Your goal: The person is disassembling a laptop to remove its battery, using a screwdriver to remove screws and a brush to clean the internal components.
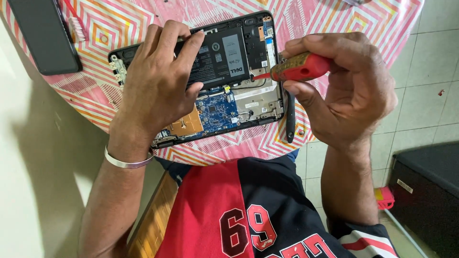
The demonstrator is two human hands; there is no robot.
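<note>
An opened laptop (pixel 248 102) lies bottom up on the patterned tablecloth (pixel 119 19), showing its black battery (pixel 224 55) and blue circuit board (pixel 217 112). My left hand (pixel 155 81) rests flat on the laptop's left half, fingers spread over the battery's edge. My right hand (pixel 342 83) grips a red-handled screwdriver (pixel 296 68), whose tip points left toward the laptop's right side near the battery. A silver bangle (pixel 126 162) circles my left wrist.
A black flat panel (pixel 43 33) lies at the table's top left beside a toothbrush (pixel 76 21). A thin black tool (pixel 290 117) lies by the laptop's right edge. A dark box (pixel 425 191) stands on the tiled floor (pixel 430 71) at right.
</note>
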